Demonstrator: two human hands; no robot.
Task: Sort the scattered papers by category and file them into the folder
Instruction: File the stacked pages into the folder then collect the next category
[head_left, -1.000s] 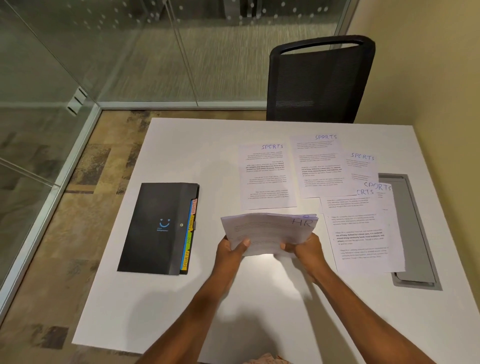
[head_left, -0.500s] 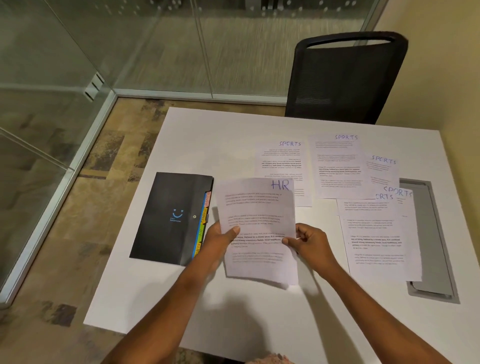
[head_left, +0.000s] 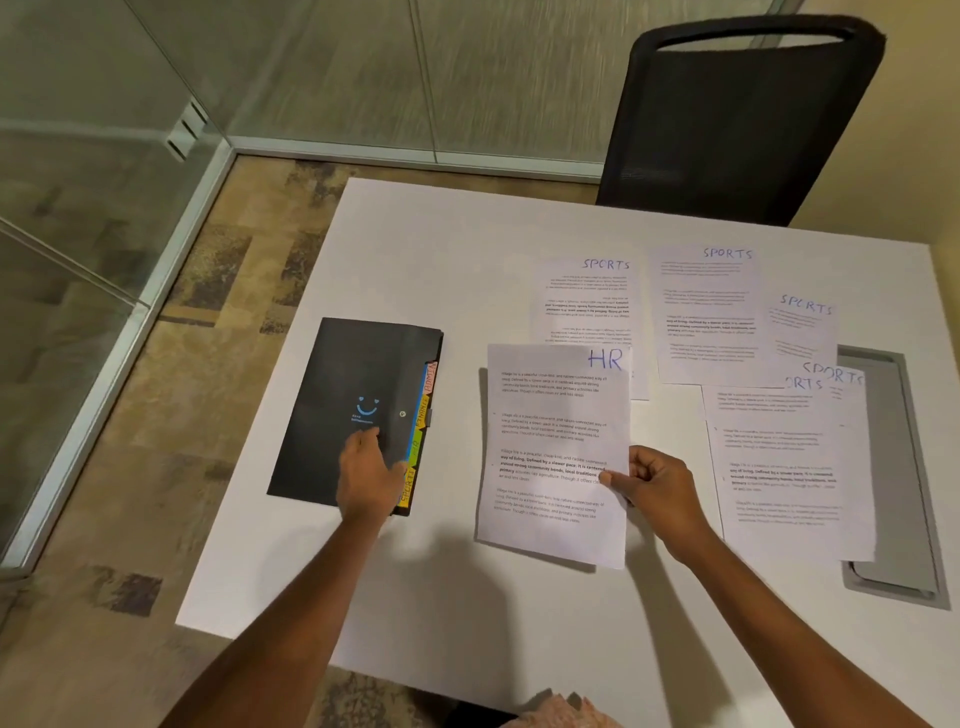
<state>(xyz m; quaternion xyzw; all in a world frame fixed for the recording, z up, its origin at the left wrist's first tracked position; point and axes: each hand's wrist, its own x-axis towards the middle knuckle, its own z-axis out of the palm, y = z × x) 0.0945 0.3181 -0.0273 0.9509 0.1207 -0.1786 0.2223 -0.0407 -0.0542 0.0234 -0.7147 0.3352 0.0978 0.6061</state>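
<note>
The right hand (head_left: 655, 480) pinched the HR paper (head_left: 553, 441) at its right edge, thumb on top, holding it just over the worktop (head_left: 467, 249) beside the folder (head_left: 345, 395). The left hand (head_left: 366, 475) lay on the folder's black cover, fingers relaxed and holding nothing. Its thumb sat near the coloured tabs (head_left: 423, 410), though the view was too soft to tell if it had caught the edge. The SPORTS papers (head_left: 706, 317) lay spread further right. The step would likely go best by pinning the folder flat, parting it at the green tab, and sliding the paper in squarely without bending its corners.
</note>
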